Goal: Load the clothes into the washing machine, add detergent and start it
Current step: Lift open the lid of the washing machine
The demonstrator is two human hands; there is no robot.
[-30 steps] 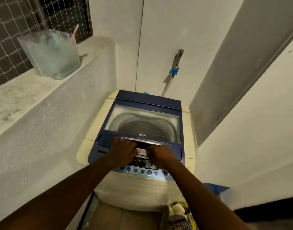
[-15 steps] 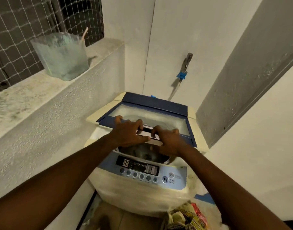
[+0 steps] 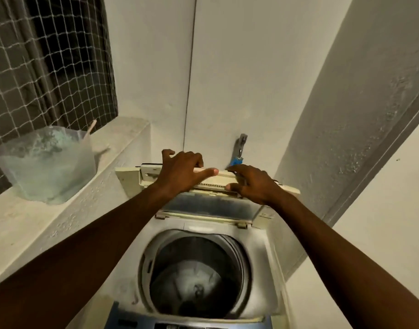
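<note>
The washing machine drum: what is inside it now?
The drum looks empty: only its grey bottom plate shows, no clothes. The nearest part of the drum floor is hidden behind the rim.

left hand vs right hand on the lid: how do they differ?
The left hand sits higher and toward the lid's left half; the right hand sits lower, toward its right half. The left hand's fingers curl over the lid's top edge with its thumb along the front; the right hand lies flatter, fingers spread. Both touch the raised, folded lid above the open drum.
</note>
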